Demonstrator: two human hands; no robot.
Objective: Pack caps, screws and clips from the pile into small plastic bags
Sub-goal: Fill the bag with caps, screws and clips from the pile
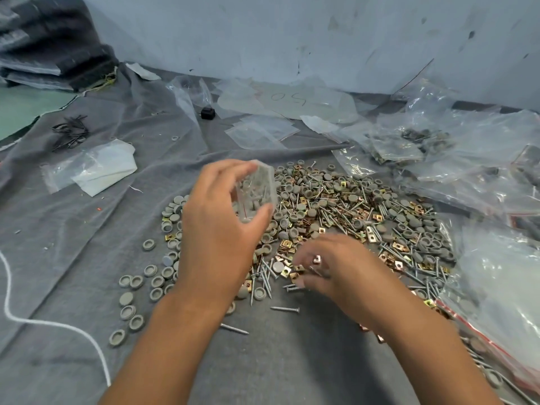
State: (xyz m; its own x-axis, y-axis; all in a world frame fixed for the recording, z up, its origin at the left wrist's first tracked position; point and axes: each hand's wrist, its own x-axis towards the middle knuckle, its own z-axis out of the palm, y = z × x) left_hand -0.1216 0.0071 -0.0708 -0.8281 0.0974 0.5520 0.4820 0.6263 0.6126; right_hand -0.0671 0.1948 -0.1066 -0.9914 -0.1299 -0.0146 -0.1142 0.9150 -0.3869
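Observation:
A wide pile (344, 211) of grey round caps, silver screws and gold square clips lies on grey cloth. My left hand (222, 229) grips a small clear plastic bag (255, 191) above the pile's left edge; grey caps and screws show inside it. My right hand (330, 267) hovers low over the pile's near edge, fingers curled, pinching a shiny metal clip (316, 259) and what looks like a screw. Loose grey caps (137, 282) are scattered to the left of the pile.
Filled clear bags (409, 147) heap at the right and back right. A big red-zip bag (502, 302) lies at the near right. Empty small bags (260, 131) lie behind the pile. A white cord (17, 317) runs at left. Black wire clips (70, 133) sit far left.

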